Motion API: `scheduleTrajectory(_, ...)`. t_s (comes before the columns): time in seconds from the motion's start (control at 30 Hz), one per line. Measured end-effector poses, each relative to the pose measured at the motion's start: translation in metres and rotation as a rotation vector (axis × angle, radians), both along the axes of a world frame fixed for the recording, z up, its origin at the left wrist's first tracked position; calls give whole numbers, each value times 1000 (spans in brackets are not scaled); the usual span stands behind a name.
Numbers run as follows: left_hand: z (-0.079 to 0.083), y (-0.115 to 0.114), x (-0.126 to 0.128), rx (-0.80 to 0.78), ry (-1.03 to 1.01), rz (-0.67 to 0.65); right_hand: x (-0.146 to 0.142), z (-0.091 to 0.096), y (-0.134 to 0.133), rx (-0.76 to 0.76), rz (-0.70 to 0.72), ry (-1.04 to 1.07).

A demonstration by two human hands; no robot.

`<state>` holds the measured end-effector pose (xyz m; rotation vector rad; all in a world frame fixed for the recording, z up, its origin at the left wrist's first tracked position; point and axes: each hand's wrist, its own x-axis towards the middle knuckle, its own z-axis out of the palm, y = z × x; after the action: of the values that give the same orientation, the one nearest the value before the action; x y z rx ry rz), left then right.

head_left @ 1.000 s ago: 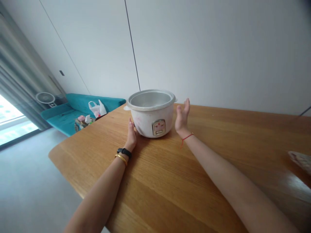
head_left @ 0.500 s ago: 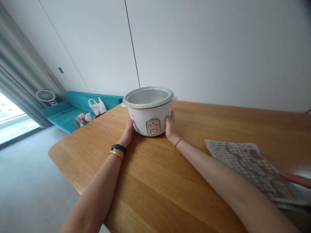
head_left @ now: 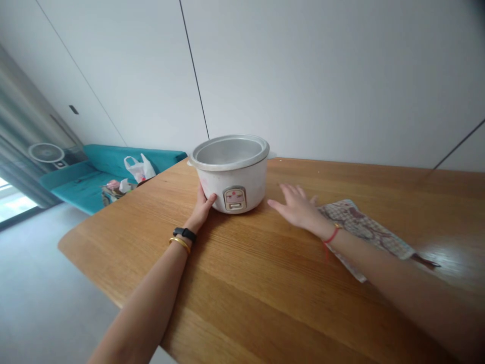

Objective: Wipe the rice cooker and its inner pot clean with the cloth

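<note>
A white rice cooker (head_left: 235, 177) with no lid and a metal inner pot stands on the wooden table (head_left: 242, 283). My left hand (head_left: 202, 207) rests against the cooker's lower left side, fingers curved round it. My right hand (head_left: 297, 208) hovers flat just right of the cooker, fingers spread, holding nothing. A patterned cloth (head_left: 366, 235) lies on the table under and beyond my right wrist.
Past the table's left edge stands a teal sofa (head_left: 94, 174) with a white plastic bag (head_left: 138, 169) and small items on it. A fan (head_left: 46, 152) stands by the curtain at far left. A white wall rises behind the table.
My right hand has let go of the cooker's right side and moved right, toward the cloth. The left hand stays on the cooker. The view has shifted slightly.
</note>
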<state>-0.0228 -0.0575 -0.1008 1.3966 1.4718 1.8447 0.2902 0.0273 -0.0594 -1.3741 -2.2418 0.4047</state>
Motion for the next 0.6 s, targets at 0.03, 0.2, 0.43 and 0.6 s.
scheduleTrajectory(0.03,-1,0,2,10,31,7,21,-1,1,-16,-45,-137)
scheduleTrajectory(0.2,-7,2,12,42,82,69,74,-25,9,-153,-251,-442)
scheduleTrajectory(0.43,-4,-3,14,-4,-56,56,16,-29,19,-93,-137,-201)
scheduleTrajectory(0.6,-11,-2,10,-54,-213,125,-38,-13,37,-3,13,276)
